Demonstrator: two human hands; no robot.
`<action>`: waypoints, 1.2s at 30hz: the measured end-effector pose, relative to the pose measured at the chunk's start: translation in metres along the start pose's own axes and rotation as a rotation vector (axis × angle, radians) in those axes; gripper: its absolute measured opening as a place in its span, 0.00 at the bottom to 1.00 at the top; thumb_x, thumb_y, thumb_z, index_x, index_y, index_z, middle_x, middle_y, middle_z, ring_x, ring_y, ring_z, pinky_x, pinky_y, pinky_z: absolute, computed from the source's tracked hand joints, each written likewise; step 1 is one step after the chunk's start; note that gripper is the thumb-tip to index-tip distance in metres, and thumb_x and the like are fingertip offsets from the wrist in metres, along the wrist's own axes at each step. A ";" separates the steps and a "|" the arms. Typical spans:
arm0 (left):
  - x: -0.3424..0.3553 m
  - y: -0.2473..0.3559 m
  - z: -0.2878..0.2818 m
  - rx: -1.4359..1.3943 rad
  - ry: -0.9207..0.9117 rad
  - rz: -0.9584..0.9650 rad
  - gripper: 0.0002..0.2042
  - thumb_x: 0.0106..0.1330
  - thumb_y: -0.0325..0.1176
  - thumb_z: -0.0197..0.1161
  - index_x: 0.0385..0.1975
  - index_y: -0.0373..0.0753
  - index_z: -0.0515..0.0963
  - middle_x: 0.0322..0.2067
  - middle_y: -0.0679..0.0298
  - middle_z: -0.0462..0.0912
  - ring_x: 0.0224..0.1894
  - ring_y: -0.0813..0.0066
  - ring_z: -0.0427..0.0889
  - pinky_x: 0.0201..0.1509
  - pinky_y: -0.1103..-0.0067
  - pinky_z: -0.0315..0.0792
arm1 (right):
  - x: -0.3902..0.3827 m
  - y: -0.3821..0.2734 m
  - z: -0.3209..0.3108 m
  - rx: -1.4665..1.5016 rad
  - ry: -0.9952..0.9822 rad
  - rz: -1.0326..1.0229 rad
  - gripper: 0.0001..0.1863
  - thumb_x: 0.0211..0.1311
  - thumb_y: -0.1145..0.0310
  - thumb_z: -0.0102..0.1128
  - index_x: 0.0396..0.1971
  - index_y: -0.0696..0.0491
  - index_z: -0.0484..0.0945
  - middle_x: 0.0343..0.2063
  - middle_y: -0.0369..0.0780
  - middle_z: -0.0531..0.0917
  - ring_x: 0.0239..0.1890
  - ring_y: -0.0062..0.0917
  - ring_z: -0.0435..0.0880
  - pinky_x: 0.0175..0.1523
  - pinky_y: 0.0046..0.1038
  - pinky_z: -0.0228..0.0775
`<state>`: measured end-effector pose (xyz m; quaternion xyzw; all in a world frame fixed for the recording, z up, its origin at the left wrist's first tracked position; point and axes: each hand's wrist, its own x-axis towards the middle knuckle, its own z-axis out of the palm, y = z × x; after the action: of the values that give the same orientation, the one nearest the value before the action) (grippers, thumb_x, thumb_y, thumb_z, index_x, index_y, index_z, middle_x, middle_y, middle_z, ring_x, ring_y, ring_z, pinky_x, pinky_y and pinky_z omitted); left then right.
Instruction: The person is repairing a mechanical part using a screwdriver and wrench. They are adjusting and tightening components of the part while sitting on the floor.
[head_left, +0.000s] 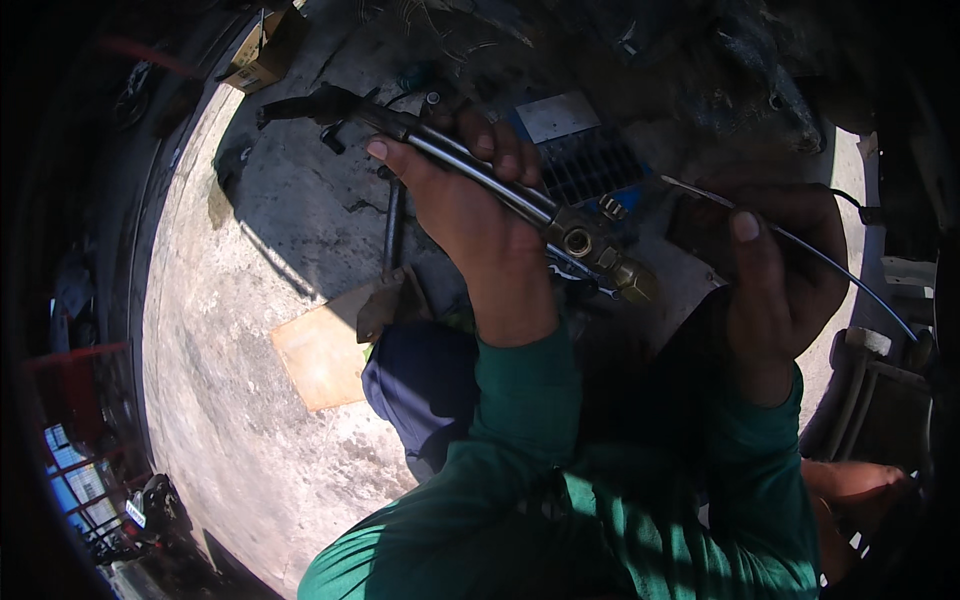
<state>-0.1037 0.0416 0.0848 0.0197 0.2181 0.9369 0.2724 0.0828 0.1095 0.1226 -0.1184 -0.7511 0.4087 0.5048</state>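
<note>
My left hand (455,205) is closed around a shiny metal tube (480,178), which slants from upper left to lower right. A brass valve body (625,272) with a round port and a small ridged knob (612,207) forms its near end. The far end is dark and hard to make out. To the right, my right hand (785,275) pinches a thin cable (840,260) between thumb and fingers. Its narrow pale tip points left toward the brass part, apart from it. The cable's other end runs down to the right.
A blue tray with dark compartments (590,165) lies on the concrete floor (250,330) beyond my hands. A metal bar (393,230) and a tan board (320,345) lie to the left. A cardboard box (265,55) stands far left. Someone's bare limb (855,482) shows at lower right.
</note>
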 end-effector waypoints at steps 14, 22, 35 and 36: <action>-0.089 0.056 0.039 -0.278 -0.666 -0.032 0.17 0.82 0.44 0.41 0.47 0.34 0.64 0.28 0.60 0.73 0.24 0.72 0.77 0.25 0.77 0.77 | 0.003 0.009 -0.015 0.150 -0.033 0.148 0.07 0.67 0.76 0.58 0.40 0.64 0.75 0.40 0.52 0.86 0.37 0.29 0.86 0.44 0.29 0.80; -0.010 0.005 -0.002 -0.042 -0.125 -0.036 0.30 0.71 0.70 0.45 0.36 0.44 0.71 0.22 0.67 0.69 0.20 0.77 0.67 0.21 0.81 0.63 | 0.002 0.018 -0.002 0.410 -0.094 0.195 0.11 0.74 0.74 0.49 0.48 0.65 0.67 0.47 0.58 0.82 0.50 0.39 0.85 0.57 0.40 0.80; -0.002 0.002 -0.010 0.110 -0.094 -0.036 0.30 0.72 0.70 0.44 0.36 0.43 0.71 0.23 0.66 0.70 0.20 0.75 0.68 0.21 0.80 0.64 | 0.000 0.016 -0.004 0.453 -0.161 0.072 0.13 0.77 0.71 0.45 0.51 0.65 0.69 0.46 0.57 0.82 0.51 0.41 0.85 0.58 0.42 0.79; -0.003 0.002 -0.006 0.142 -0.071 -0.021 0.31 0.71 0.71 0.43 0.36 0.43 0.70 0.22 0.66 0.70 0.20 0.76 0.68 0.21 0.80 0.64 | -0.002 0.016 -0.002 0.454 -0.164 0.082 0.14 0.77 0.70 0.45 0.51 0.65 0.70 0.46 0.57 0.82 0.50 0.41 0.85 0.58 0.41 0.79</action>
<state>-0.1030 0.0361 0.0801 0.0697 0.2743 0.9150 0.2876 0.0815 0.1193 0.1100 0.0013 -0.6730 0.5955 0.4388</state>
